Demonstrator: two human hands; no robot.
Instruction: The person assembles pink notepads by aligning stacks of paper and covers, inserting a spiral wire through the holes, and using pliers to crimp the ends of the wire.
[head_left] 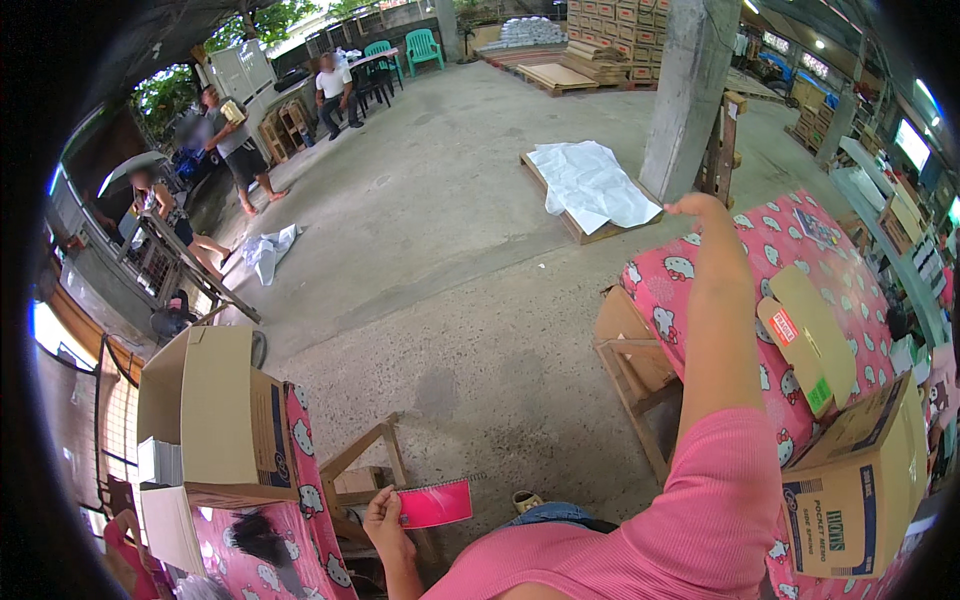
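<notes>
My left hand (385,522) is closed on the edge of a small pink spiral notebook (437,504), holding it up low in the view, beside the left table. My right arm reaches far forward over the right table, in a pink sleeve. At its end my right hand (697,205) is stretched out with nothing visible in it. In the picture it lies near the foot of a concrete pillar (690,110) and the corner of a white sheet (590,183) on a pallet; it does not appear to touch either.
An open cardboard box (222,410) with pale stacks inside stands on the left table. Another box (850,505) and a cardboard piece (810,340) lie on the pink-covered right table (665,275). Several people are at the far left, one carrying a bundle (232,111). Stacked cartons (620,35) stand behind.
</notes>
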